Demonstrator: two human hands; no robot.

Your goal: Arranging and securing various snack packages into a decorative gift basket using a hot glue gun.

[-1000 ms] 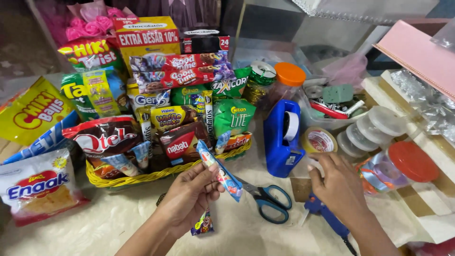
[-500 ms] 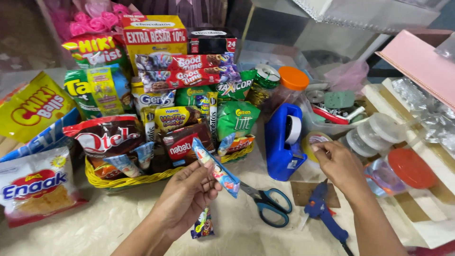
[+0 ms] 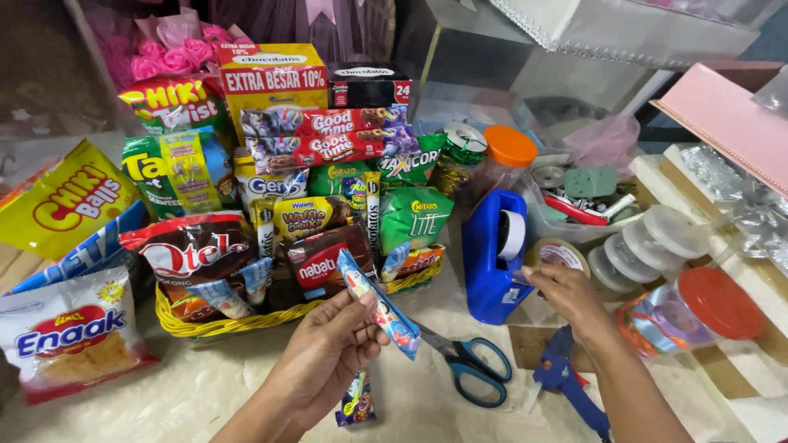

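My left hand holds a long thin snack stick packet, blue and white, tilted in front of a yellow wicker basket packed with snack bags and boxes. My right hand reaches to the blue tape dispenser, its fingertips pinched at the dispenser's lower right edge by the tape. A brown tape roll lies just behind that hand. Whether tape is between the fingers cannot be made out.
Blue-handled scissors lie between my hands, a blue glue gun under my right forearm. A small dark packet lies below my left hand. Loose snack bags sit left; jars, lidded tubs and a pink box right.
My right hand moved up and left from beside the tape roll to the tape dispenser. My left hand keeps the stick packet, shifted slightly.
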